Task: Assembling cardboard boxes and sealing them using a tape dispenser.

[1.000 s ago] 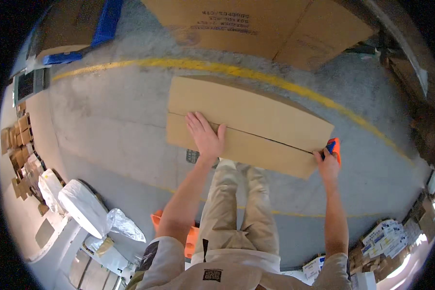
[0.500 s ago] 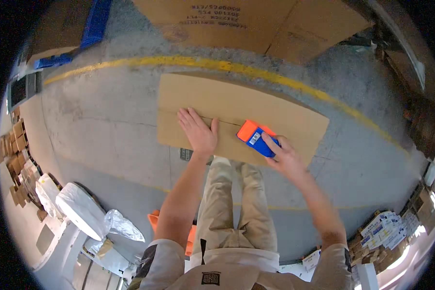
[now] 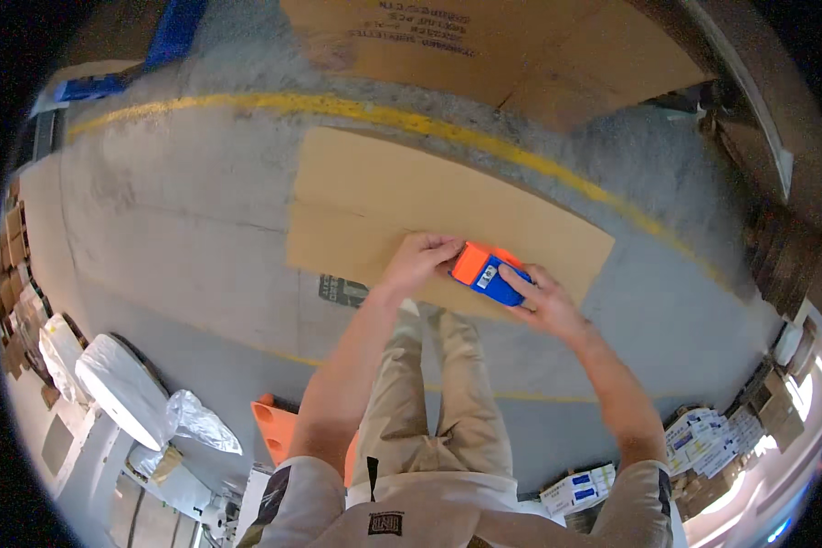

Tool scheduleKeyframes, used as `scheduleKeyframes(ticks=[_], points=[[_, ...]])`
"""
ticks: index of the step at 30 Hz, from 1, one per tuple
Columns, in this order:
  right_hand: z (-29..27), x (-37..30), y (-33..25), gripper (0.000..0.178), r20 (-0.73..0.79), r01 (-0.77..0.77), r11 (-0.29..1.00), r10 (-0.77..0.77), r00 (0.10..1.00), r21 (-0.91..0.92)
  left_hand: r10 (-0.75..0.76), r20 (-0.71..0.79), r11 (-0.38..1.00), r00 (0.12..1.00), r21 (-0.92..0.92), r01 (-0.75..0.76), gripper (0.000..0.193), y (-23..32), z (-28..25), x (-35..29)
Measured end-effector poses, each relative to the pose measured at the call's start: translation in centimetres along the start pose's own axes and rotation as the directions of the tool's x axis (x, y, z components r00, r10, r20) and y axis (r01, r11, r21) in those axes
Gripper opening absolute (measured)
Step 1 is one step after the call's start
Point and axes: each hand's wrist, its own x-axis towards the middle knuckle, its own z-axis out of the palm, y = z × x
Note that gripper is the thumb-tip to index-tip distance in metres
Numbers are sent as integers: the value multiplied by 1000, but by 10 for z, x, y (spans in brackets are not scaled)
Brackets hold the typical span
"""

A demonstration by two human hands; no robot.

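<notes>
Over a flattened cardboard box (image 3: 402,201) lying on the concrete floor (image 3: 183,228) at twelve o'clock, the right hand (image 3: 546,306) grips an orange-and-blue tape dispenser (image 3: 490,273) while the left hand (image 3: 420,258) pinches its orange end.

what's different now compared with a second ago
The right hand carried the orange-and-blue tool from the cardboard sheet's right end to its middle. The left hand lifted off the sheet and now touches the tool's orange end. The sheet stays flat on the floor.
</notes>
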Motion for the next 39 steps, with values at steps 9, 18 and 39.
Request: scheduleKeyframes(ticks=[9,18,39], points=[[-48,10,-17,77,206,52,998,-47,977,-20,466,-461,878,755,347,-330,13,2,-12,-29],[-62,-23,-18,77,212,-30,998,42,976,-59,515,-472,815,716,527,-239,28,-5,-84,19],[-78,-67,11,79,224,-95,995,103,969,-43,582,-571,586,579,788,189,78,1,-65,5]])
